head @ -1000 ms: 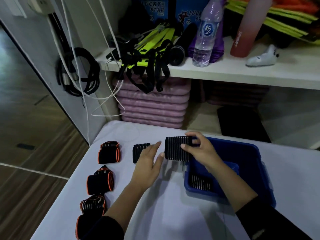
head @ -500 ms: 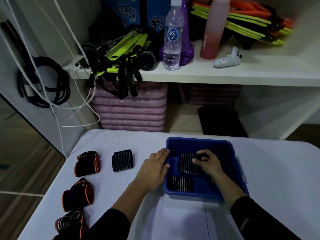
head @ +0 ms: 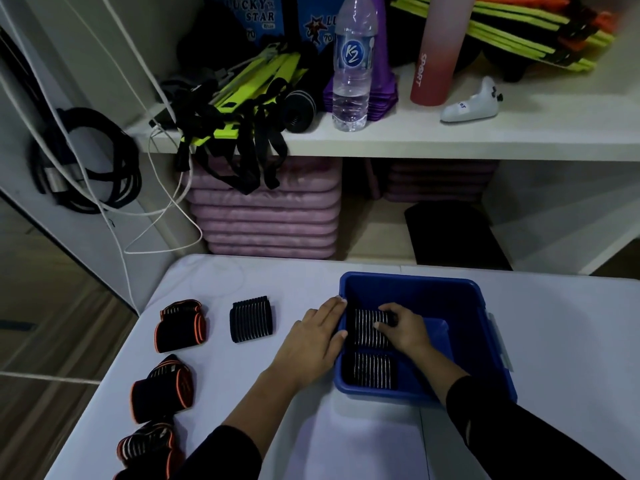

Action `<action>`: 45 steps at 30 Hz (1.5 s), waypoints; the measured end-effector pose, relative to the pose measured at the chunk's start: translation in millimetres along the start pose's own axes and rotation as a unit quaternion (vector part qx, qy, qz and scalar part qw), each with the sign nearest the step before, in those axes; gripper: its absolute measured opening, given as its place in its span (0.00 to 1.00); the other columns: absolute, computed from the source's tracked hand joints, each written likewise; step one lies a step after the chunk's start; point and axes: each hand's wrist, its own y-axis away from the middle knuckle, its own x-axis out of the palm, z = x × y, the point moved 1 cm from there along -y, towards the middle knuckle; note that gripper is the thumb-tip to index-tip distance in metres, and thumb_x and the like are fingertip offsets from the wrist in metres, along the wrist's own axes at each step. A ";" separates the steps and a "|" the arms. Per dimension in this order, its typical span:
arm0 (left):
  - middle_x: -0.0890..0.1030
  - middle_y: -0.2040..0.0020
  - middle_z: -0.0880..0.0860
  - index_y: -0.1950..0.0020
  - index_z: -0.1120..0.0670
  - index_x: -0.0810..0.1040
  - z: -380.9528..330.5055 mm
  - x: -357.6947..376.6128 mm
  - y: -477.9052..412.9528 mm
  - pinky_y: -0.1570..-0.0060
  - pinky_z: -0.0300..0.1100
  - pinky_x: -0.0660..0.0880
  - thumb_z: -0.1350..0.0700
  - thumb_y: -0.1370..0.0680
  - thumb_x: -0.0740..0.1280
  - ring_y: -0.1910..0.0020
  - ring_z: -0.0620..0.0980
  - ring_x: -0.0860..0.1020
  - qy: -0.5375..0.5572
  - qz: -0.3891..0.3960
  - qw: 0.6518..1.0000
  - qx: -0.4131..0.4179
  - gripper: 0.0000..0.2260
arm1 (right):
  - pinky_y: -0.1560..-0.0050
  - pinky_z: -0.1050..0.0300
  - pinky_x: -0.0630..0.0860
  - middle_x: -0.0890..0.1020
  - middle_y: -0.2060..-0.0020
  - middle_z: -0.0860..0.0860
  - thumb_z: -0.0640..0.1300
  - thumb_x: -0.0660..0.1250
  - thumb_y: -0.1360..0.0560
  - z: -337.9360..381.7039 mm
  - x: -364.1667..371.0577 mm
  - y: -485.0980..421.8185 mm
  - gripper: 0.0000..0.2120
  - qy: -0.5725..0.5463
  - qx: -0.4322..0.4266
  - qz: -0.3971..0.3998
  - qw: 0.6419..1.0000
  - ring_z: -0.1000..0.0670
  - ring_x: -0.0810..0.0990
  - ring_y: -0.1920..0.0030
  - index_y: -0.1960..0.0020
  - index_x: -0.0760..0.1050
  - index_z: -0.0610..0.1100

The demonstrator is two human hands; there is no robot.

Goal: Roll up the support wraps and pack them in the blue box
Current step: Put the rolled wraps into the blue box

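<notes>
The blue box point(head: 415, 287) sits on the white counter point(head: 571, 341), a little right of centre. The right hand point(head: 403, 329) reaches down inside it, fingers curled over a rolled striped wrap point(head: 363, 329), thumb against the side of the roll nearer the camera. The roll lies against the box's left wall. The light in the box is dim, so whether the roll sits flat on the bottom or is held slightly raised is hard to say. A second striped roll point(head: 372, 370) lies on the box floor just in front of it, in the near left corner.

The left hand point(head: 311, 344) lies outside the box with its fingers straight and together. The fingertips touch the rim and outer face of the left wall, and the hand holds nothing.

A third striped roll point(head: 251, 318) rests on the counter to the left of that hand, apart from it. Farther left, three orange-edged wraps point(head: 181, 325) sit in a line running toward the near edge of the counter, each separate from the next. The nearest one is partly cut off by the frame.

Behind the counter, a white shelf point(head: 450, 136) carries a water bottle point(head: 353, 64) and a pink bottle point(head: 436, 53), both upright. A stack of pink mats point(head: 266, 209) is stored beneath it.
</notes>
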 end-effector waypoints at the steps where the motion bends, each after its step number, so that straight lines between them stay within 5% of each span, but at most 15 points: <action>1: 0.56 0.24 0.47 0.24 0.49 0.52 -0.1 -0.4 0.0 0.35 0.45 0.67 0.40 0.23 0.42 0.34 0.49 0.66 -0.005 0.000 1.000 0.000 0.29 | 0.44 0.58 0.71 0.79 0.41 0.43 0.46 0.70 0.27 0.7 -2.0 1.8 0.19 0.008 0.001 0.006 1.000 0.45 0.76 0.40 0.38 0.74 0.45; 5: 0.59 0.25 0.48 0.24 0.48 0.54 1.0 -4.1 0.5 0.35 0.47 0.67 0.43 0.21 0.48 0.33 0.49 0.65 0.011 -0.014 1.000 -0.002 0.25 | 0.49 0.62 0.68 0.77 0.42 0.42 0.43 0.68 0.26 11.1 -12.5 14.9 0.15 -0.036 -0.006 -0.074 0.997 0.44 0.75 0.40 0.40 0.74 0.43; 10: 0.69 0.31 0.54 0.30 0.52 0.67 33.5 -11.3 11.9 0.38 0.49 0.71 0.45 0.21 0.50 0.35 0.54 0.69 -0.005 -0.094 0.991 -0.091 0.23 | 0.49 0.57 0.74 0.75 0.50 0.47 0.36 0.65 0.26 65.1 -11.2 30.8 0.09 -0.091 -0.164 -0.179 0.966 0.48 0.76 0.51 0.46 0.75 0.43; 15: 0.75 0.42 0.61 0.39 0.58 0.75 94.5 -17.4 26.9 0.51 0.53 0.74 0.55 0.25 0.63 0.48 0.63 0.73 -0.033 -0.161 0.953 -0.254 0.15 | 0.53 0.60 0.74 0.73 0.53 0.49 0.35 0.63 0.25 126.8 46.8 28.5 0.11 -0.092 -0.235 -0.071 0.965 0.53 0.75 0.59 0.45 0.75 0.44; 19: 0.69 0.36 0.63 0.32 0.55 0.68 131.4 -18.9 34.3 0.43 0.56 0.70 0.54 0.23 0.63 0.39 0.64 0.68 0.005 -0.112 0.928 -0.355 0.20 | 0.42 0.55 0.72 0.73 0.42 0.43 0.44 0.61 0.22 139.7 113.3 10.4 0.19 -0.008 -0.157 0.122 0.980 0.45 0.75 0.42 0.32 0.66 0.51; 24: 0.72 0.39 0.63 0.25 0.52 0.58 160.9 -10.5 30.7 0.39 0.52 0.67 0.51 0.20 0.58 0.39 0.62 0.69 0.059 -0.034 0.942 -0.330 0.24 | 0.35 0.50 0.69 0.71 0.33 0.42 0.49 0.59 0.22 138.7 165.6 -10.6 0.28 0.078 -0.101 0.207 0.970 0.41 0.72 0.36 0.25 0.54 0.51; 31: 0.72 0.39 0.62 0.25 0.55 0.58 166.4 -2.2 26.5 0.41 0.47 0.64 0.54 0.20 0.57 0.41 0.59 0.69 0.044 -0.038 0.949 -0.311 0.23 | 0.35 0.56 0.67 0.74 0.37 0.44 0.40 0.62 0.24 140.3 184.0 -20.6 0.25 0.040 -0.123 0.165 0.978 0.44 0.72 0.36 0.29 0.63 0.49; 37: 0.71 0.41 0.61 0.26 0.53 0.59 159.5 2.0 33.3 0.42 0.46 0.66 0.53 0.20 0.58 0.40 0.59 0.68 0.075 -0.059 0.943 -0.318 0.23 | 0.49 0.63 0.69 0.76 0.43 0.46 0.38 0.65 0.27 132.7 181.2 -23.2 0.16 -0.052 -0.086 0.171 0.980 0.48 0.76 0.44 0.40 0.73 0.49; 45: 0.75 0.42 0.56 0.25 0.54 0.56 108.4 -35.2 34.0 0.47 0.48 0.71 0.44 0.22 0.52 0.44 0.55 0.72 0.054 -0.139 0.963 -0.224 0.27 | 0.47 0.49 0.78 0.75 0.49 0.47 0.37 0.66 0.26 151.7 94.2 -2.8 0.13 -0.138 -0.130 0.141 0.972 0.48 0.76 0.51 0.42 0.73 0.46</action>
